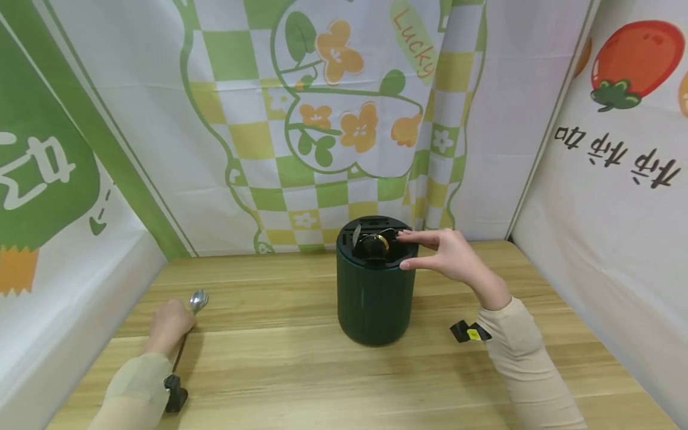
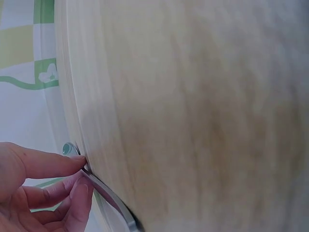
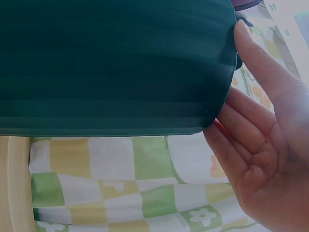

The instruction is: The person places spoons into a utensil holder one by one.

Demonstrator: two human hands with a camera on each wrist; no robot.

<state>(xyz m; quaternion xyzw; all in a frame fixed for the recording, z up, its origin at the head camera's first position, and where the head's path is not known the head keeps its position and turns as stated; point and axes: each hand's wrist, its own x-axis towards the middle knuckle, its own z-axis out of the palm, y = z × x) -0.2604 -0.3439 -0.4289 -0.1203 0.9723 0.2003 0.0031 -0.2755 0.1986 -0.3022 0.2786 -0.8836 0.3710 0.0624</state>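
My left hand [image 1: 169, 325] pinches a metal spoon [image 1: 199, 300] by its handle near the bowl, low over the left side of the table. In the left wrist view, thumb and fingertips close round the spoon's shiny handle [image 2: 112, 195]. My right hand [image 1: 454, 257] is at the right rim of a dark green ribbed utensil holder [image 1: 373, 304], thumb and fingers spread and fairly straight, tips at the rim. Upright in the holder's opening are a black piece with a gold band [image 1: 376, 245] and a silvery utensil end [image 1: 357, 236].
The holder stands upright on a wood-grain table [image 1: 258, 358] near its back edge. Behind it hangs a checked, flowered curtain [image 1: 333, 143]. Printed white cloth walls [image 1: 618, 197] border the table on both sides.
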